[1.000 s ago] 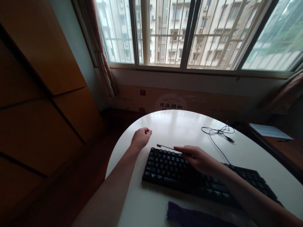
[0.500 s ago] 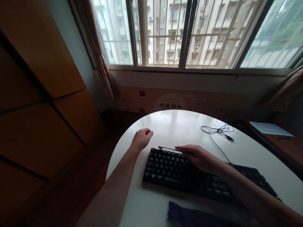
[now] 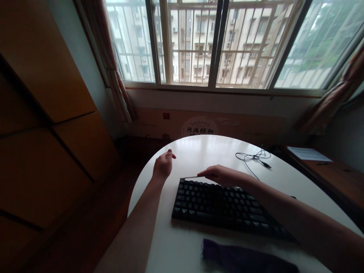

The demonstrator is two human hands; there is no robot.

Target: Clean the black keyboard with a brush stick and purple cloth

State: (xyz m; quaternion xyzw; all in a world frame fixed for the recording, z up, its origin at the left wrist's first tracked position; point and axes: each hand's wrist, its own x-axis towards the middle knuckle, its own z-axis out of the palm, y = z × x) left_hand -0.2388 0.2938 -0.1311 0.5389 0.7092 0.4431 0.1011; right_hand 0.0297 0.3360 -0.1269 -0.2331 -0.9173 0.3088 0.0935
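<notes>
My right hand (image 3: 217, 175) grips a thin toothbrush (image 3: 190, 177) by its handle, above the back edge of a black keyboard (image 3: 210, 204). The brush's small head is at the keyboard's far left corner; whether it touches the keys I cannot tell. Left of that corner, my left hand (image 3: 163, 165) is held over the table with curled fingers and the thumb up, and nothing shows in it. My right forearm passes over the keyboard's right part and hides it. A dark purple cloth (image 3: 244, 258) lies in front of the keyboard.
The round white table (image 3: 204, 148) carries a looped black USB cable (image 3: 251, 156) at its back right. A wooden side table (image 3: 330, 168) with a paper sheet (image 3: 308, 154) stands to the right. Wooden cabinets (image 3: 76, 148) are on the left, and a barred window (image 3: 190, 49) is ahead.
My right hand has moved left and slightly away from me, bringing the brush head to the keyboard's left corner. My left hand has shifted a little left and turned thumb-up. The view has shifted slightly.
</notes>
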